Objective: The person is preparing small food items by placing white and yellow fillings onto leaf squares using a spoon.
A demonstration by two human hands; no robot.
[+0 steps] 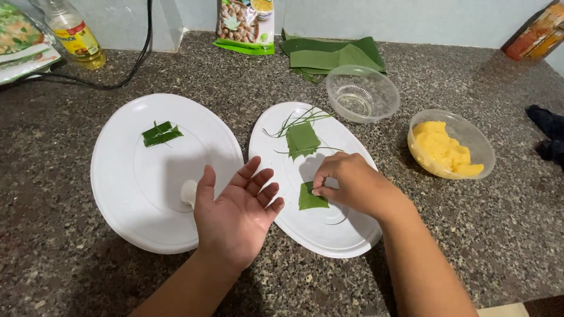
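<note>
While the right hand (346, 183) pinches the upper edge of a small green leaf piece (311, 198) lying on the right white plate (329, 232), the left hand (238, 211) waits palm-up and spread, empty, just left of it. A second leaf square (302, 140) lies farther back; bare plate surface remains toward the near rim.

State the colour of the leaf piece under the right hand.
Green leaf piece, clearest in the head view.
</note>
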